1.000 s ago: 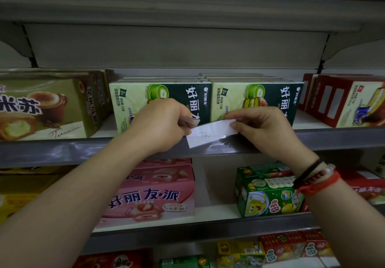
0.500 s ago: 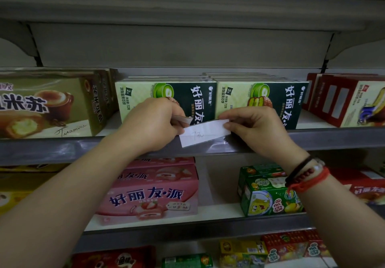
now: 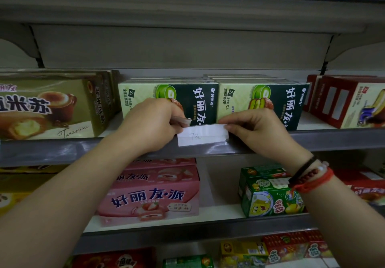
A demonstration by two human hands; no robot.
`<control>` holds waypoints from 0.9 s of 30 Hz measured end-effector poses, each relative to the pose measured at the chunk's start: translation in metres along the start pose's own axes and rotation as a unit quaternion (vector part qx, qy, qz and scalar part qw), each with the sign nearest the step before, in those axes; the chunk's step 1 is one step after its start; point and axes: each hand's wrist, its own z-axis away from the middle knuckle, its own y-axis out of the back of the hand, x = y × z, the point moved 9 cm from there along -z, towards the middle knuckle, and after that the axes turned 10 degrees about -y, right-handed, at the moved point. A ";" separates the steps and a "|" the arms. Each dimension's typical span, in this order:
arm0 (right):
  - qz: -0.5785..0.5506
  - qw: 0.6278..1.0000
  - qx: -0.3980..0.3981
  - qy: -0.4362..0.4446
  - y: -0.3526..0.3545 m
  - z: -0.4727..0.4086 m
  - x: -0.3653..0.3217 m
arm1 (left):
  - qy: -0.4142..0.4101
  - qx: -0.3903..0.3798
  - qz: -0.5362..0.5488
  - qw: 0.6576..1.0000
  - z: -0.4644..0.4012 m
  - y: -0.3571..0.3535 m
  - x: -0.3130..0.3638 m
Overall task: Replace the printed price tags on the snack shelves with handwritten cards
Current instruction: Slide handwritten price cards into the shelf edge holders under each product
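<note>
A white handwritten card (image 3: 203, 135) lies level against the grey rail of the upper shelf (image 3: 333, 140), below two green snack boxes (image 3: 208, 101). My right hand (image 3: 256, 131) pinches the card's right end. At the card's left end is my left hand (image 3: 154, 125), which also grips a folded slip of paper (image 3: 183, 120) between thumb and fingers; whether it is a printed tag I cannot tell. The lower part of the card appears to sit behind the rail's clear strip.
A brown tiramisu box (image 3: 50, 105) stands at the left of the same shelf, red boxes (image 3: 345, 103) at the right. On the shelf below are pink boxes (image 3: 150, 192) and green boxes (image 3: 268, 192). More snacks fill the lowest shelf.
The card has gone from tilted, with its left end low, to level and lower against the shelf rail. Both hands have come down with it.
</note>
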 end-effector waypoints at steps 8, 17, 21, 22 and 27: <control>0.023 1.000 -0.003 0.002 -0.004 0.003 -0.002 | -0.007 0.005 -0.006 1.000 0.003 0.003 -0.004; 0.074 0.997 0.008 0.022 -0.008 0.007 -0.010 | -0.003 0.015 -0.015 1.000 0.005 0.006 -0.010; 0.099 0.995 0.008 0.026 -0.010 0.010 -0.012 | 0.009 0.026 -0.011 1.000 0.007 0.008 -0.015; 0.104 0.994 0.007 0.027 -0.011 0.011 -0.013 | 0.011 0.026 -0.011 1.000 0.008 0.008 -0.016; 0.102 0.994 0.005 0.036 -0.013 0.012 -0.012 | 0.007 0.021 -0.006 1.000 0.009 0.008 -0.016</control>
